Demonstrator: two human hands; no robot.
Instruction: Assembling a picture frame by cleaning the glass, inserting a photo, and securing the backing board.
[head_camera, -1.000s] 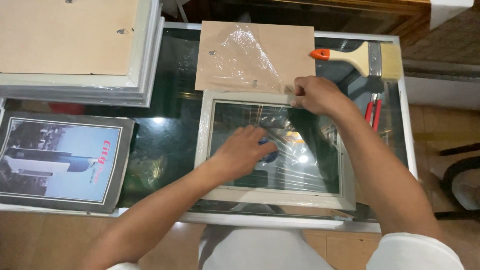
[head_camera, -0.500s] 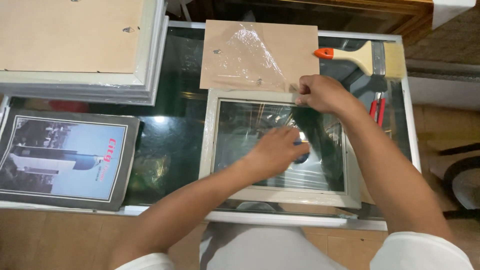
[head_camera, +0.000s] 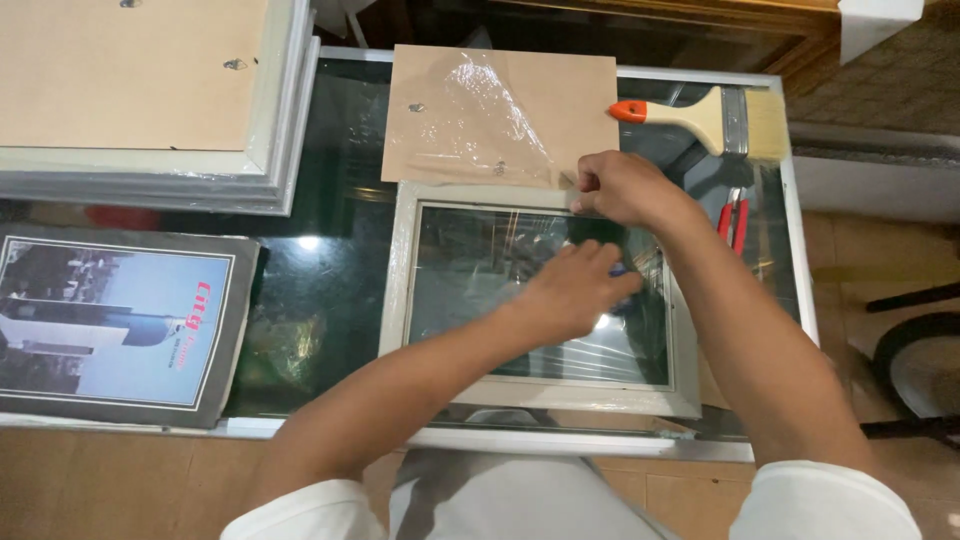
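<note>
A pale grey picture frame (head_camera: 400, 290) lies on the glass table, its glass covered with clear film. My left hand (head_camera: 570, 290) presses on the glass near the frame's right side, with something small and blue under its fingertips. My right hand (head_camera: 620, 188) pinches the film at the frame's top right corner. Just beyond the frame lies a brown backing board (head_camera: 560, 95) with crumpled clear film on it.
A paintbrush (head_camera: 705, 115) with an orange-tipped handle and red-handled pliers (head_camera: 732, 215) lie at the right. Stacked frames (head_camera: 150, 110) sit at the far left, a printed picture (head_camera: 110, 325) in a dark frame below them. The glass table (head_camera: 330, 270) ends near me.
My left hand has slid to the right across the frame's glass. My right hand has stayed at the top right corner.
</note>
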